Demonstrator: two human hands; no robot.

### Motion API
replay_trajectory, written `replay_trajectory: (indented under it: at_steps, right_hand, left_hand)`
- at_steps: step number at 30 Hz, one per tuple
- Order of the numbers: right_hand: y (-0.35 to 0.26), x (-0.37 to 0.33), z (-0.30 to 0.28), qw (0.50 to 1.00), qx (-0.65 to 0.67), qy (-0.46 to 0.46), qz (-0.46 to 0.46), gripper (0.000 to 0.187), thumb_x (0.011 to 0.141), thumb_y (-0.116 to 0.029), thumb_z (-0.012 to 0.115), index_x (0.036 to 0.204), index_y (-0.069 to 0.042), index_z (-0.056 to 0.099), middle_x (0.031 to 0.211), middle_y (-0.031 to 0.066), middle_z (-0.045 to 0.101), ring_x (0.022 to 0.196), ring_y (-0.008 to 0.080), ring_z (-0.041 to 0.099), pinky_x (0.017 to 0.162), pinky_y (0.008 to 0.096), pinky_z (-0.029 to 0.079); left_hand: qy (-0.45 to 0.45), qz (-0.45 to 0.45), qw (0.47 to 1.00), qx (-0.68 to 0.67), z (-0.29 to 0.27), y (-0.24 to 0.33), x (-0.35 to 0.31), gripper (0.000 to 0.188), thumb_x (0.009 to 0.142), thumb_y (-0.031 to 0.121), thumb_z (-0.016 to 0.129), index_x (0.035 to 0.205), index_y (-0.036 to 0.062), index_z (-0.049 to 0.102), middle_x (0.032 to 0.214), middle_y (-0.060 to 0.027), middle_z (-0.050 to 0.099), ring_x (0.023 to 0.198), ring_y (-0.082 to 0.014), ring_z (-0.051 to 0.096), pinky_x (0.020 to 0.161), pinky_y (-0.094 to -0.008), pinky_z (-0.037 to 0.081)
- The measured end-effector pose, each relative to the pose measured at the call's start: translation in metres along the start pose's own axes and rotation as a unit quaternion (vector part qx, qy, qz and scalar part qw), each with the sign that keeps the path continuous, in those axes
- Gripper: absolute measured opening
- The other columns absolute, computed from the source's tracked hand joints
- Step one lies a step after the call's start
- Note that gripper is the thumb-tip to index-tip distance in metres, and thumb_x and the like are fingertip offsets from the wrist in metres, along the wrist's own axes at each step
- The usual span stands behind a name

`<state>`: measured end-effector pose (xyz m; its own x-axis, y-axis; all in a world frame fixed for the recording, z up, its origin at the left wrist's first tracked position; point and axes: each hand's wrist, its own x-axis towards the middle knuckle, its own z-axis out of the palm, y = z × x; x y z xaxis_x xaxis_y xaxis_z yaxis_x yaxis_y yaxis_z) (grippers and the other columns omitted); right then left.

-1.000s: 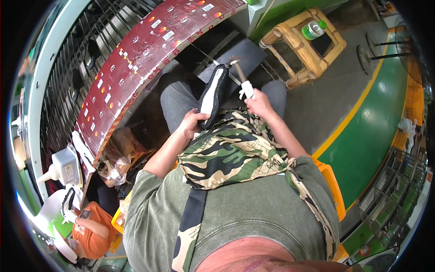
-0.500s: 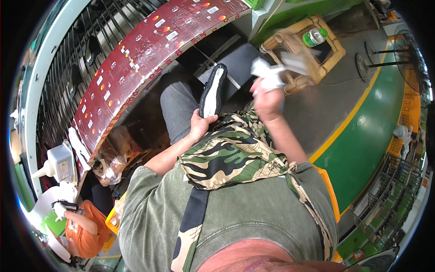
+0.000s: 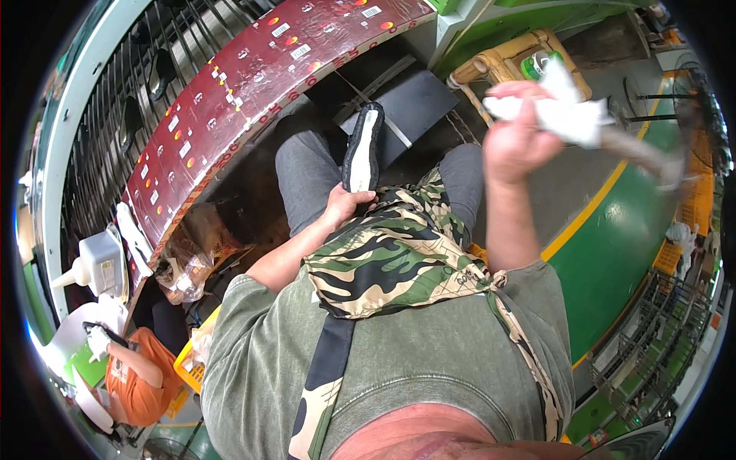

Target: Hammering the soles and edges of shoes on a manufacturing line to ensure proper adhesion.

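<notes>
My left hand [image 3: 348,205] grips the near end of a black shoe [image 3: 363,149], held bottom up over my lap with its long white underside facing me. The thumb lies along the near edge of that underside. Raised out to the right, my right hand [image 3: 517,146] is closed around what looks like a hammer [image 3: 640,152]. White cloth [image 3: 571,119] is wrapped about its grip. Motion smears the tool's far end, so its head is unclear. A camouflage apron [image 3: 391,268] covers my lap below the shoe.
Beyond the shoe stands a dark metal block [image 3: 422,107]. A red-covered bench [image 3: 230,107] curves along the left, with a white squeeze bottle [image 3: 100,264] at its near end. A bamboo stool [image 3: 491,65] is at the far right. Another person in orange [image 3: 142,379] works at lower left.
My right hand has swung up and to the right with the hammer, away from the shoe. My left hand and the shoe have hardly shifted.
</notes>
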<state>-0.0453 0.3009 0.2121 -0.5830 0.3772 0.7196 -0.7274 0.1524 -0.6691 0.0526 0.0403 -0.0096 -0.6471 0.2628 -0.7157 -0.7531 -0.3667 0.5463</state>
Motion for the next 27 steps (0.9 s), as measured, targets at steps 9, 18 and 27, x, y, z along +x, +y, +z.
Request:
replay_trajectory:
  at_steps: [9, 18, 27]
  right_hand:
    - [0.026, -0.133, -0.017, 0.82, -0.232, -0.401, 0.335, 0.027, 0.083, -0.017, 0.073, 0.098, 0.0, 0.059, 0.072, 0.0115, 0.06, 0.064, 0.0148, 0.054, 0.061, 0.0345, 0.049]
    - [0.002, -0.03, 0.019, 0.996, -0.051, -0.056, 0.048, 0.016, 0.098, -0.006, 0.049, 0.086, 0.0, 0.058, 0.072, 0.0075, 0.06, 0.061, 0.0192, 0.058, 0.061, 0.0341, 0.05]
    - [0.042, -0.15, -0.038, 0.819, -0.191, -0.28, 0.463, 0.015, 0.09, -0.009, 0.065, 0.102, -0.002, 0.058, 0.067, 0.0021, 0.059, 0.049, 0.0083, 0.055, 0.044, 0.0258, 0.045]
  left_hand:
    - [-0.003, 0.014, 0.999, 0.041, -0.003, -0.005, -0.006, 0.03, 0.082, -0.008, 0.073, 0.107, -0.0009, 0.057, 0.085, -0.0122, 0.069, 0.068, -0.0211, 0.068, 0.059, -0.0317, 0.059]
    - [0.024, 0.013, 0.999, 0.036, 0.007, -0.002, -0.006, 0.032, 0.082, -0.006, 0.073, 0.107, -0.0017, 0.053, 0.085, -0.0139, 0.068, 0.068, -0.0209, 0.069, 0.058, -0.0315, 0.059]
    - [0.007, 0.005, 0.998, 0.06, 0.001, -0.008, -0.004, 0.031, 0.082, -0.007, 0.073, 0.106, -0.0019, 0.055, 0.084, -0.0142, 0.069, 0.067, -0.0214, 0.068, 0.056, -0.0322, 0.058]
